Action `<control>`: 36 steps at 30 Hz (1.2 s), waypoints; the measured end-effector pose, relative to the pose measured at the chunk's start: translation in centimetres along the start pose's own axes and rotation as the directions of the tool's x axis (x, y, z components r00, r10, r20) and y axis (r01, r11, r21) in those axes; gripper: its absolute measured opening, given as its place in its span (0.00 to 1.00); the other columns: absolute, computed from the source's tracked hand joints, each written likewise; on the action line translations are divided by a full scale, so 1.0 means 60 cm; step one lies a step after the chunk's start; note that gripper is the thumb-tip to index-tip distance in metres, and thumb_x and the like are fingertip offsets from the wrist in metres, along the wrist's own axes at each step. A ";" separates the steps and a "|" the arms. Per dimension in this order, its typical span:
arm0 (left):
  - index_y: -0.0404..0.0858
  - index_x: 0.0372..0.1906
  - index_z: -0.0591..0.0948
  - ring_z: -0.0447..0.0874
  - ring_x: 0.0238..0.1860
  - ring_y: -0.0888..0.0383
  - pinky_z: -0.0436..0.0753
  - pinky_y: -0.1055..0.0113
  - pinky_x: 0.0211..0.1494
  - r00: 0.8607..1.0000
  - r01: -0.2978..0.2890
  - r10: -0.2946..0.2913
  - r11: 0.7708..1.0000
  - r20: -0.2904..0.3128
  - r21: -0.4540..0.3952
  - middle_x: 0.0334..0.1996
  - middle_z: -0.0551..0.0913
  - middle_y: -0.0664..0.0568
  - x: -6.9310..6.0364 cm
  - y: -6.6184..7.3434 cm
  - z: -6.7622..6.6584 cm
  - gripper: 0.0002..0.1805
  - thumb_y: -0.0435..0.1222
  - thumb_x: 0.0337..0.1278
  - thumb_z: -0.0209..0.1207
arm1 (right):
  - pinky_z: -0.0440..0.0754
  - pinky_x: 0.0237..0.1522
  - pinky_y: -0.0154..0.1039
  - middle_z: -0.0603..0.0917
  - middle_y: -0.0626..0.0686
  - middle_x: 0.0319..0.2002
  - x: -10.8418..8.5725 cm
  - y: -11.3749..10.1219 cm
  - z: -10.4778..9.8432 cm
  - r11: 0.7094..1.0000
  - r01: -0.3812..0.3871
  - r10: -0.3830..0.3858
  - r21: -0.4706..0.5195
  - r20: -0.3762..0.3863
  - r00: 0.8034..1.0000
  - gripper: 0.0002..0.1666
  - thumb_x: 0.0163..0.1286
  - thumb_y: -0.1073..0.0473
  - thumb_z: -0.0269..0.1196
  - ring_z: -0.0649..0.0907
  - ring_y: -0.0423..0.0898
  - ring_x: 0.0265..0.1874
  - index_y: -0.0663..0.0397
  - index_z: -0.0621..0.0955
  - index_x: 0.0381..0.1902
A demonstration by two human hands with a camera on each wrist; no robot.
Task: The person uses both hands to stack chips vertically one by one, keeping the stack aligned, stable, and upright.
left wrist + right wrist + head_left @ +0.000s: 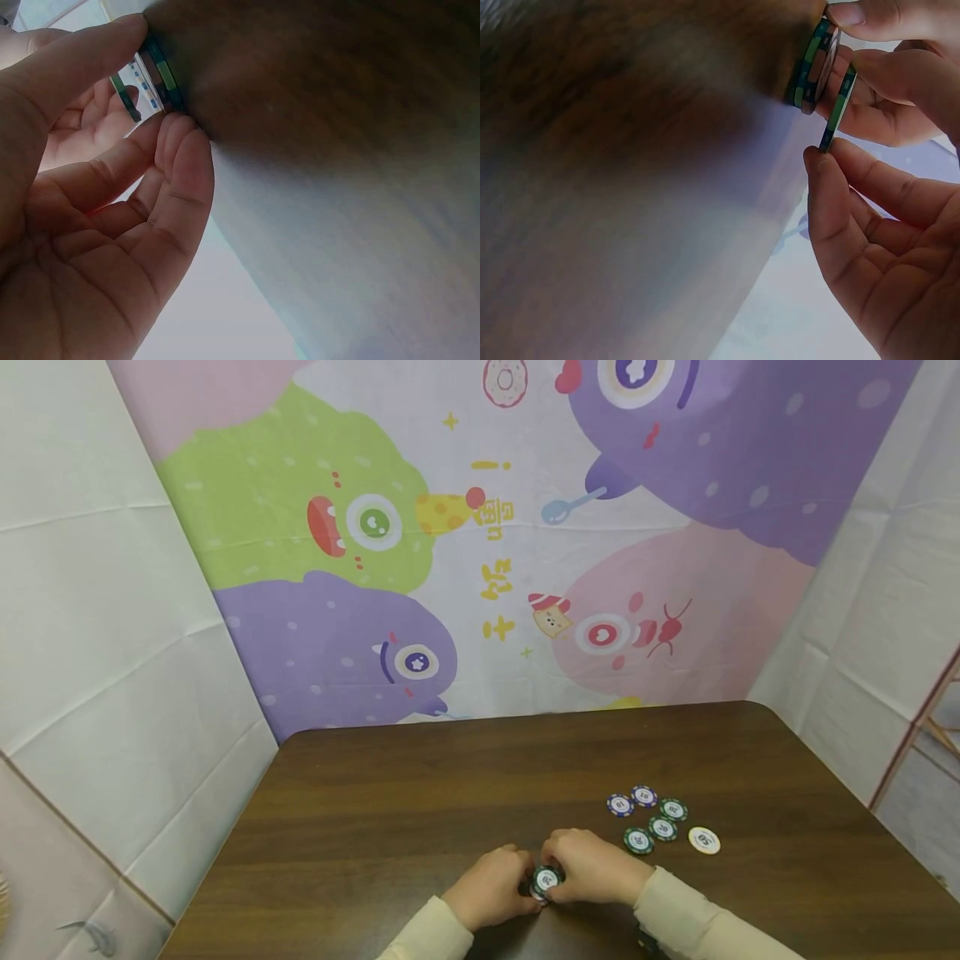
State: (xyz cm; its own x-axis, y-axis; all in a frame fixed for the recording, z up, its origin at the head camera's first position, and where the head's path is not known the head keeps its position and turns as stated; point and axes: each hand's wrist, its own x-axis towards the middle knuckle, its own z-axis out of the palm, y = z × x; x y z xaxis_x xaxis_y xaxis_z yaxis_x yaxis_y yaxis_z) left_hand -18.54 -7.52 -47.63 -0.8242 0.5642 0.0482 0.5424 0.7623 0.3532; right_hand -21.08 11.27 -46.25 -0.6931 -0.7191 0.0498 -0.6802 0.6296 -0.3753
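My right hand [592,867] pinches a green-edged poker chip [838,109] between thumb and fingers; its white face reads 20 in the head view. Just under that chip, tilted and slightly apart from it in the wrist views, is a short stack of poker chips [810,67]. My left hand [491,887] holds this stack at its edges with thumb and fingertips. Green edges show at the stack's base in the left wrist view. From above, the held chip hides most of the stack.
To the right on the brown table [390,793] lie two blue chips [619,805], three green chips [638,841] and a pale yellow-edged chip [704,840] marked 50. Something dark and green [648,942] shows partly beneath the right sleeve. A cartoon-printed cloth [480,677] hangs behind the table.
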 end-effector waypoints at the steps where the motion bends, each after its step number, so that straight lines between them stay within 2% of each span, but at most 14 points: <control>1: 0.42 0.32 0.81 0.64 0.26 0.71 0.69 0.76 0.29 1.000 0.003 -0.003 1.000 0.005 -0.006 0.25 0.77 0.62 0.000 0.000 0.000 0.14 0.41 0.41 0.75 | 0.70 0.29 0.29 0.76 0.42 0.28 0.000 0.000 0.001 1.000 0.002 -0.002 -0.002 -0.001 1.000 0.13 0.49 0.56 0.73 0.69 0.32 0.25 0.52 0.83 0.32; 10: 0.42 0.30 0.80 0.64 0.26 0.70 0.69 0.76 0.28 1.000 0.021 -0.021 0.999 0.015 -0.027 0.25 0.76 0.61 -0.001 0.001 -0.002 0.14 0.40 0.41 0.74 | 0.68 0.29 0.29 0.75 0.40 0.26 0.003 -0.006 0.005 1.000 0.013 -0.013 -0.005 0.012 1.000 0.10 0.50 0.56 0.72 0.67 0.32 0.25 0.49 0.83 0.29; 26: 0.43 0.28 0.78 0.64 0.25 0.70 0.68 0.76 0.27 1.000 0.022 -0.022 1.000 0.011 -0.008 0.24 0.74 0.61 0.000 0.000 -0.001 0.15 0.41 0.39 0.75 | 0.70 0.31 0.29 0.77 0.39 0.27 0.007 -0.012 0.010 1.000 0.024 -0.024 0.013 0.033 0.999 0.10 0.50 0.56 0.73 0.68 0.31 0.26 0.49 0.84 0.31; 36: 0.44 0.30 0.79 0.65 0.27 0.70 0.69 0.76 0.29 1.000 0.024 -0.024 1.000 0.018 -0.007 0.26 0.76 0.62 0.001 -0.004 0.004 0.15 0.41 0.40 0.74 | 0.71 0.33 0.30 0.77 0.39 0.28 0.005 -0.011 0.012 0.999 0.025 -0.026 0.023 0.041 0.999 0.10 0.52 0.56 0.73 0.69 0.31 0.26 0.48 0.84 0.32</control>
State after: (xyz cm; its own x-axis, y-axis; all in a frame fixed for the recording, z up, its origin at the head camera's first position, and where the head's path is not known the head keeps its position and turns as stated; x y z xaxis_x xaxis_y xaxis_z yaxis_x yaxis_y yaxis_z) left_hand -18.67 -7.59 -47.91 -0.8337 0.5517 0.0227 0.5215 0.7732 0.3608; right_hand -20.68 10.42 -46.63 -0.6647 -0.7468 0.0215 -0.6918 0.6044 -0.3951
